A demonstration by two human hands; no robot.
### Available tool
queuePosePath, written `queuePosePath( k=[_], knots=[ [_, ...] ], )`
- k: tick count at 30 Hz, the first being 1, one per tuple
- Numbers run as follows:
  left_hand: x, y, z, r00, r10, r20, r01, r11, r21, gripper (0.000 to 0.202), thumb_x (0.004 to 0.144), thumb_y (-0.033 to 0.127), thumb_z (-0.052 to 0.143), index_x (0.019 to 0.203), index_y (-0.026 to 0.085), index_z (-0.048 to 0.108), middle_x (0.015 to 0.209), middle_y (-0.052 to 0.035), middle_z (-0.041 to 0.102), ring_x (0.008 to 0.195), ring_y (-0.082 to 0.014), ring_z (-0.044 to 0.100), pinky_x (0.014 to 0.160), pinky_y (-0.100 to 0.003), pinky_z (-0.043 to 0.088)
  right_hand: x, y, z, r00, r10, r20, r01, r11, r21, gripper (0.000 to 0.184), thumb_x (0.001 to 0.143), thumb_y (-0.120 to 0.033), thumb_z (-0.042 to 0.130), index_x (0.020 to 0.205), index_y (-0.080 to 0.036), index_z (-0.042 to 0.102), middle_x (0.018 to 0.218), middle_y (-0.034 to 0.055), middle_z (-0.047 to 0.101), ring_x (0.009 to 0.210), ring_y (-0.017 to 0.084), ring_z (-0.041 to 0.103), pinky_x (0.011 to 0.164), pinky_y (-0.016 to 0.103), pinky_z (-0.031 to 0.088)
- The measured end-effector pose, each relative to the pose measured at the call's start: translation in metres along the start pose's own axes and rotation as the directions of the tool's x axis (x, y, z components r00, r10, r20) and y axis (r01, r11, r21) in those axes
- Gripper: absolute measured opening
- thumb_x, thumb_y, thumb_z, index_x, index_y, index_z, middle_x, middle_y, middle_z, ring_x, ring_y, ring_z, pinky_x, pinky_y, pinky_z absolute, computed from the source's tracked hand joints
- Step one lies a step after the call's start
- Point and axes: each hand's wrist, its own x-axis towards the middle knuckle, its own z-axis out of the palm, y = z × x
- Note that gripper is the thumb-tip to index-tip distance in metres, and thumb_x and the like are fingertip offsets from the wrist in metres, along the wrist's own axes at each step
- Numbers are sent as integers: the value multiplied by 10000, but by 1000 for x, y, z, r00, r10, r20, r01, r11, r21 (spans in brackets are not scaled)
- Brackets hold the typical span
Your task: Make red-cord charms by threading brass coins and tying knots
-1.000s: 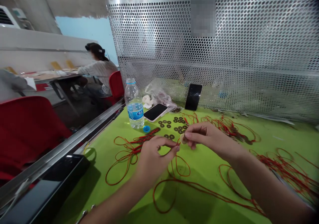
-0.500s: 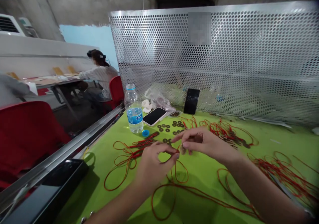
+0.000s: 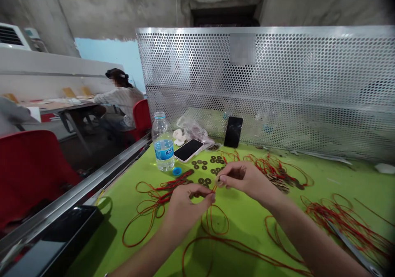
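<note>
My left hand [image 3: 190, 197] pinches a red cord [image 3: 212, 190] between thumb and fingertips. Just right of it and a little higher, my right hand [image 3: 243, 177] grips a small round coin [image 3: 219, 181] by its edge, where the cord meets it. Below my hands the cord hangs in loops onto the green tabletop [image 3: 166, 244]. Small groups of holed coins [image 3: 200, 164] lie beyond my fingers. Left of my left hand rests a bundle of red cords with coins strung on them [image 3: 173, 186].
Behind stand a water bottle [image 3: 163, 145], its blue cap [image 3: 177, 171], two phones [image 3: 233, 132] and a plastic bag [image 3: 196, 131]. More corded coins [image 3: 277, 178] and loose red cords [image 3: 339, 215] lie right, near a metal tool [image 3: 352, 244]. A perforated metal screen [image 3: 293, 84] borders the back.
My view has tilted up slightly, so the table sits lower. My right hand has drawn its fingers in around the coin, which now sits just above the left fingertips.
</note>
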Motion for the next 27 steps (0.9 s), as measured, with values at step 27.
queuePosePath(
  k=[27],
  knots=[
    [-4,4,-1,991,129,-45,-114,961,251,119,714,178,604,742,201,718,727,-7,704,673,-156,618,656,-251,461,-8,0,25,987,-155,28,126,671,-731,416,903,-384,422,559,-169,515,594,16,519,573,124,451,552,271,273]
  ],
)
